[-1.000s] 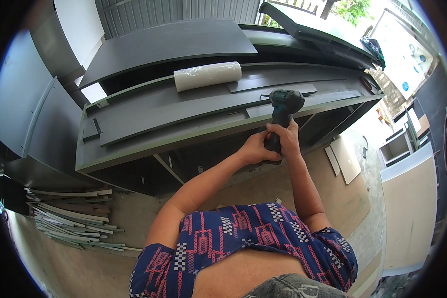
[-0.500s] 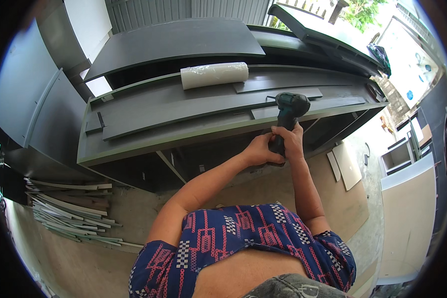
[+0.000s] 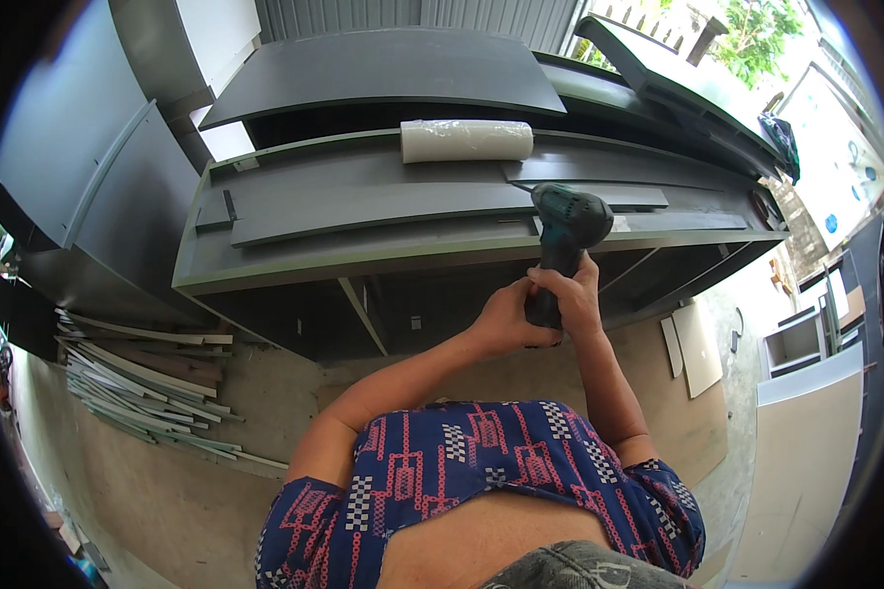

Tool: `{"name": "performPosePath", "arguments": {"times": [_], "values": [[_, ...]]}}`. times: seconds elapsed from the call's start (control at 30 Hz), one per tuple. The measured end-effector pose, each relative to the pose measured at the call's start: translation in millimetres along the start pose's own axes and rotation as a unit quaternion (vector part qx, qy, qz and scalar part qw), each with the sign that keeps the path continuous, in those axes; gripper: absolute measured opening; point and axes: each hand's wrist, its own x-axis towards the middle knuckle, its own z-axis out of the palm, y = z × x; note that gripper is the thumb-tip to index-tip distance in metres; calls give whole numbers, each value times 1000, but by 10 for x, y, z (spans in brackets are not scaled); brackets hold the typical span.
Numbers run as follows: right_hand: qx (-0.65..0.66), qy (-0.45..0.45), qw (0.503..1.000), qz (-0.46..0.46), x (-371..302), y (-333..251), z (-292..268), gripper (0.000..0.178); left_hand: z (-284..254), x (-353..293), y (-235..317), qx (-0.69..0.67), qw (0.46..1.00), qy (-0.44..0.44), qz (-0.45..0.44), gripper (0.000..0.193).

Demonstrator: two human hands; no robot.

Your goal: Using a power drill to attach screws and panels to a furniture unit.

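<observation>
At cabinet point(image 3: 295, 268) front: left hand point(image 3: 506, 319), right hand point(image 3: 578, 297) clasp drill point(image 3: 573, 216), shifted slightly leftward along cabinet; seemingly handling, not drilling.

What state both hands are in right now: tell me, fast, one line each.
Left hand: closed, holding the lower part of the power drill, fingers partly hidden.
Right hand: closed, holding the same drill by its handle.
</observation>
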Motion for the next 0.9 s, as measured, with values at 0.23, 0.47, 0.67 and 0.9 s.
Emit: {"name": "performPosePath", "arguments": {"times": [0.23, 0.47, 0.67, 0.9], "values": [[-13, -37, 999, 19, -60, 72, 138, 23, -77, -208, 21, -18, 998, 11, -53, 69], [-18, -34, 998, 43, -99, 141, 114, 24, -42, -249, -72, -26, 998, 8, -49, 70], [-29, -38, 998, 45, -145, 134, 158, 27, -61, -310, -64, -25, 999, 11, -45, 68], [-29, -40, 998, 43, -228, 138, 200, 26, -32, -388, -145, -22, 999, 33, -19, 67]]}}
